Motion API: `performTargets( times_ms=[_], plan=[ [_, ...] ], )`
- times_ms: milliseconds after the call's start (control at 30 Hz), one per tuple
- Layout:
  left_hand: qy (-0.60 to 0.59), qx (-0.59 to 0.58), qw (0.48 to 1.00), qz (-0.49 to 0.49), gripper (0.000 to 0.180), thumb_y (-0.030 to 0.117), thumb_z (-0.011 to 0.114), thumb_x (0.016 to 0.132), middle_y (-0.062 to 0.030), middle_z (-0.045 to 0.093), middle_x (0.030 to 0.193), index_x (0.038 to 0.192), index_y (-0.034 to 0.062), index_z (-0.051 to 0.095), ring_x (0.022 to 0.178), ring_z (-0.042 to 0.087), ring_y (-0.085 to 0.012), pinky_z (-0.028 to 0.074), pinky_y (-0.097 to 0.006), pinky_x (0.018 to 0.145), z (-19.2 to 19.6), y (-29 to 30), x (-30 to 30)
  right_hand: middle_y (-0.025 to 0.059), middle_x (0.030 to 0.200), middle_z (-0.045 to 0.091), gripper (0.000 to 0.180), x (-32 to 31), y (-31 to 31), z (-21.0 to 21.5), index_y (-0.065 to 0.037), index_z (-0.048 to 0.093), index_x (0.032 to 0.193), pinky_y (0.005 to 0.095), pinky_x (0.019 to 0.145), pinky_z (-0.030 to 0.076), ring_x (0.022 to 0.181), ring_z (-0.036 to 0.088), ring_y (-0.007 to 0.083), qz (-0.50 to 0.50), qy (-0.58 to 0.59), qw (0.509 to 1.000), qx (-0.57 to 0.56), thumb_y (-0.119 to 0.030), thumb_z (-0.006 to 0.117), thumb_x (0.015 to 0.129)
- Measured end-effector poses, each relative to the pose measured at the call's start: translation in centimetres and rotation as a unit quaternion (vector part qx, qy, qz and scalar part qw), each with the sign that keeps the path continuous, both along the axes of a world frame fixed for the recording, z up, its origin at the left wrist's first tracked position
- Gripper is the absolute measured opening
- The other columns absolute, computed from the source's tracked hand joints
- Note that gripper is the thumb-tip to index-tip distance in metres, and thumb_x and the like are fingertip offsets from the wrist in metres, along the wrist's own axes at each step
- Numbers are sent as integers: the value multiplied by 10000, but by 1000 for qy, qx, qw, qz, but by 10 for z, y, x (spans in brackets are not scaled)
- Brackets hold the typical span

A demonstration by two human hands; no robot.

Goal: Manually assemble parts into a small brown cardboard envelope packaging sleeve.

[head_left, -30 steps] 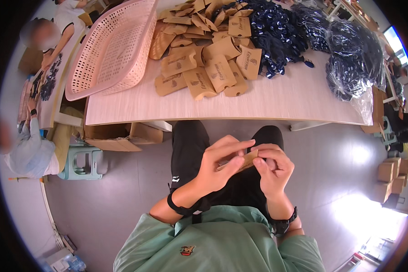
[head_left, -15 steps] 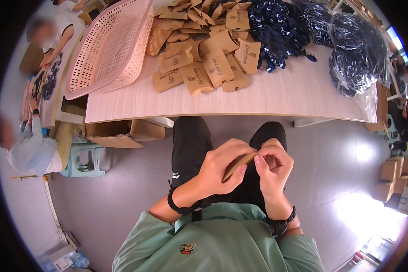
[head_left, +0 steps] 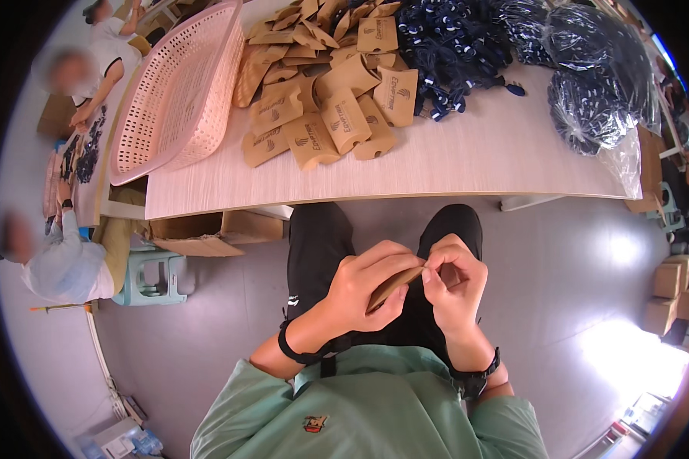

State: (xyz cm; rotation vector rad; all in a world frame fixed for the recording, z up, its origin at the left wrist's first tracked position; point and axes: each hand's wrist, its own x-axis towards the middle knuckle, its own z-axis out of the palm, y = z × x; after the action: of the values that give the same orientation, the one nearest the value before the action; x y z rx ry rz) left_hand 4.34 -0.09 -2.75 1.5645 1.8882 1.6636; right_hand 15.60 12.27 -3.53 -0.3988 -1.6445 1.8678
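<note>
1. Left hand (head_left: 360, 294) grips a brown card sleeve (head_left: 394, 284) over the lap; right hand (head_left: 455, 279) pinches its end, apparently.
2. More sleeves (head_left: 321, 84) heaped on the table (head_left: 467, 164); pink basket (head_left: 180, 92) beside them.

Just one head-worn fisheye here, looking steeply down from close over the person's lap and both hands, with the surface (head_left: 467, 164) bending across the top and the floor curving off toward the dark rim.
</note>
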Motion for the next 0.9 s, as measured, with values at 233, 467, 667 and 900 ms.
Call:
performTargets(
  times_ms=[233, 467, 667, 900],
  plan=[
    [-78, 33, 995, -48, 260, 21, 539, 831, -173, 628, 948, 1056, -53, 645, 787, 605, -245, 501, -329, 692, 18, 20, 2, 64, 780, 576, 152, 8, 14, 2, -19, 646, 806, 286, 620, 438, 690, 516, 183, -77, 23, 984, 158, 26, 722, 683],
    [-437, 3, 884, -165, 411, 326, 495, 965, -120, 586, 971, 1043, -53, 633, 590, 526, -129, 381, -233, 427, 27, 39, 7, -1, 770, 534, 221, 18, 40, 3, -134, 637, 727, 354, 627, 391, 655, 491, 208, -186, 90, 858, 470, -71, 721, 533],
    [-510, 137, 830, -183, 520, 443, 502, 956, -145, 557, 1000, 1091, -53, 580, 782, 607, -214, 469, -272, 513, 14, 56, 15, 40, 786, 551, 165, 32, 58, -7, -92, 637, 763, 363, 646, 431, 683, 531, 238, -151, 36, 909, 386, -72, 712, 618],
    [48, 40, 994, -87, 476, 415, 434, 976, -163, 582, 1273, 1193, 24, 595, 1115, 523, -315, 362, -435, 987, 5, 91, 11, 32, 1136, 535, 395, 32, 50, 7, -20, 447, 1260, 297, 920, 438, 1043, 519, 112, 85, 62, 966, -234, -106, 634, 923]
  ],
)
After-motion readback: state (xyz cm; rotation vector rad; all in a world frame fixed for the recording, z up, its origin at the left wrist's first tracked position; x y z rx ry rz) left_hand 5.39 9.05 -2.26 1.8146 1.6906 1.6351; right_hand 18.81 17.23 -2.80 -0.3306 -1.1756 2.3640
